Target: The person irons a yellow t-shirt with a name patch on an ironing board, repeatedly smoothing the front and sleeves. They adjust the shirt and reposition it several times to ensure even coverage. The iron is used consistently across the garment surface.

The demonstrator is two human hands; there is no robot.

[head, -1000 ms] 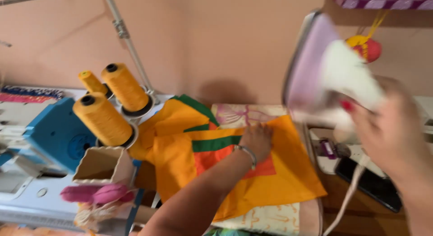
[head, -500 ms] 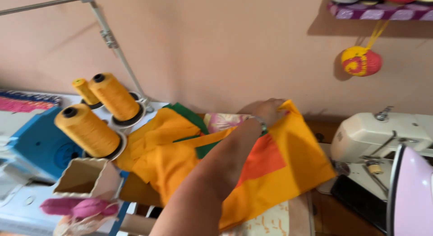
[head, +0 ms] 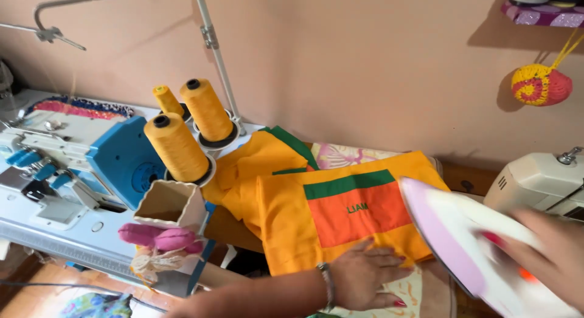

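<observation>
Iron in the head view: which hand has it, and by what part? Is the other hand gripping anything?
The right hand holds the iron by its handle at the top. The left hand grips nothing; it lies flat on the orange garment.

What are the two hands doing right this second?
Left hand: open, fingers flat on the yellow cloth with the orange and green patch.
Right hand: closed, holding the white and lilac clothes iron.

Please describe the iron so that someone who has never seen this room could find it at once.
Start at the yellow garment spread in the middle, with its orange and green patch. At its right edge the right hand grips the iron, tilted up. It is the only white and lilac thing there, unlike the cream sewing machine behind it.
</observation>
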